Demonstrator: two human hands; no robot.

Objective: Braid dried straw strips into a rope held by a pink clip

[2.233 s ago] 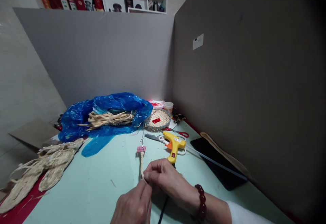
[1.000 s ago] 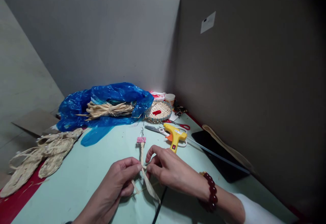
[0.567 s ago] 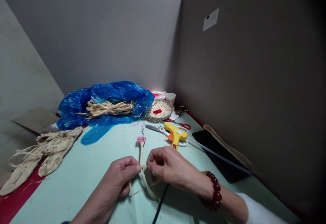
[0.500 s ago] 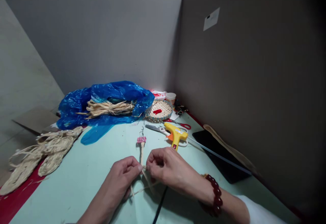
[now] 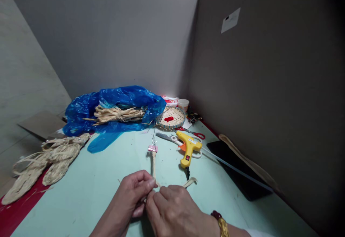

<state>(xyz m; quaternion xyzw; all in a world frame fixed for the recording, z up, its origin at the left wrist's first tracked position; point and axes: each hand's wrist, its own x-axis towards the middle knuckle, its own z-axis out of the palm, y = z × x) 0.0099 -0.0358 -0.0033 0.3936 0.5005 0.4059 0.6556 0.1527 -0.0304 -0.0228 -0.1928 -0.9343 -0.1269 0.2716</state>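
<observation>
A narrow braid of pale raffia (image 5: 153,165) runs toward me from a pink binder clip (image 5: 152,149) on the table. My left hand (image 5: 134,195) pinches its near end between thumb and fingers. Right beside it, my right hand (image 5: 175,208) is closed, knuckles up, on the raffia strands, which are mostly hidden under the fingers. One loose strand end (image 5: 191,182) sticks out to the right past the knuckles. Beyond that hand lies a yellow glue gun (image 5: 189,149) with its black cord trailing toward me.
Scissors (image 5: 164,136) lie partly beneath the glue gun. A blue plastic bag (image 5: 129,95) holds a raffia bundle (image 5: 117,115), beside a woven basket (image 5: 175,122) and a cup (image 5: 183,104). Woven sandals (image 5: 61,158) are at left; a black flat object (image 5: 239,176) lies right.
My right hand has come down toward me and turned knuckles up, uncovering the glue gun's handle. My left hand stays at the braid's end. The view has shifted slightly.
</observation>
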